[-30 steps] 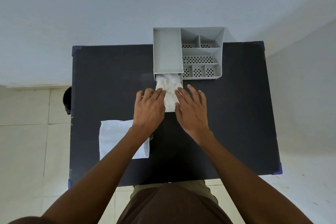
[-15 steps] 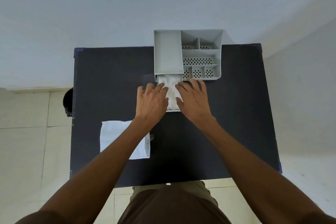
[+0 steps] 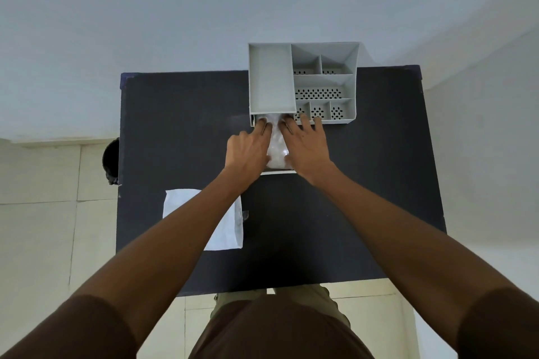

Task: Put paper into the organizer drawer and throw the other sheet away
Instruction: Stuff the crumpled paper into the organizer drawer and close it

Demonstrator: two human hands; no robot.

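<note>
Pale walls and a tiled floor are seen around a dark tabletop, at whose far edge a grey desk organizer is set. Its drawer is pulled out toward the person from under the left compartment, and crumpled white paper is seen lying inside it. The left hand is laid flat over the left part of the paper, fingers extended toward the organizer's front; nothing is clasped, the paper being only pressed down. The right hand is likewise spread open on the paper's right side, its fingertips reaching the organizer's perforated front compartments. How far the paper runs under the organizer's body cannot be told, since that part is hidden. A second, flat white sheet is left on the near-left part of the table, partly covered by the left forearm. A dark round object, perhaps a bin, is glimpsed just beyond the table's left edge.
</note>
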